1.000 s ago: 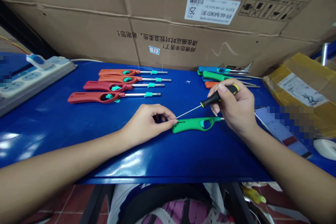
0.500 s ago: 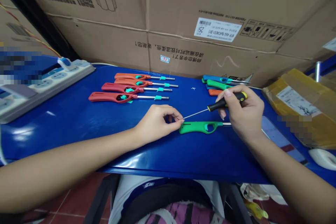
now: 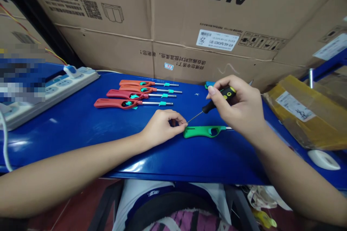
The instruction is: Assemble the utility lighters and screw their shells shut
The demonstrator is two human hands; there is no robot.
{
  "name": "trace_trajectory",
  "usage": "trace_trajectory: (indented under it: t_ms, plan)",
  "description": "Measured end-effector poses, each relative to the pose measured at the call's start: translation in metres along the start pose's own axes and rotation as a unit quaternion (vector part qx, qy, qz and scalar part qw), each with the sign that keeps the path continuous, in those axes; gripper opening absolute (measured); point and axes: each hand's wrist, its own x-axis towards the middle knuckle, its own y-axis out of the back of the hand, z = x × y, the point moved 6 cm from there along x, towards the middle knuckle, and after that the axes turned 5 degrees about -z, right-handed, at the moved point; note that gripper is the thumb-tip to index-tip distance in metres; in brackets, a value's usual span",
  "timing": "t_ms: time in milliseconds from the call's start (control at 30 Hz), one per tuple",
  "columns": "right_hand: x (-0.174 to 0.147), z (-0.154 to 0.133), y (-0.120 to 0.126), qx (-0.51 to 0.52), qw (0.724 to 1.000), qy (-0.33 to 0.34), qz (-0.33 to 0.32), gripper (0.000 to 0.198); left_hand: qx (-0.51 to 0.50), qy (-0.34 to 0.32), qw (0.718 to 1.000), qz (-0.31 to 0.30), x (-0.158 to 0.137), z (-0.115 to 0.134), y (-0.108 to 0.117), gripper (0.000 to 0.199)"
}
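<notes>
My right hand (image 3: 240,103) is closed around the black and yellow handle of a screwdriver (image 3: 208,107). Its thin shaft slants down to the left, and the tip meets the fingertips of my left hand (image 3: 165,124). Thumb and forefinger of that hand are pinched together beside the butt end of a green gas lighter (image 3: 199,131). Whatever lies in the pinch is too small or hidden to make out. The lighter rests flat on the blue table (image 3: 151,158), its metal nozzle pointing right and partly behind my right hand.
Several red and orange lighters (image 3: 116,103) lie in a row at the back left. A blue one (image 3: 209,84) shows behind my right hand. A power strip (image 3: 51,95) is at left, a yellow package (image 3: 295,112) and white mouse (image 3: 324,160) at right, a large carton (image 3: 173,14) behind.
My right hand has tilted the screwdriver more steeply and shifted a little left. The left hand keeps its pinch, and the green lighter lies as before. The view has tipped upward slightly.
</notes>
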Motion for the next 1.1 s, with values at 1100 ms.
trace_trajectory:
  t_ms: [1100]
  plan:
    - [-0.016, 0.027, -0.028, 0.255, 0.964, -0.068, 0.019, 0.032, 0.049, -0.067, 0.988, -0.129, 0.001, -0.002, -0.018, 0.045]
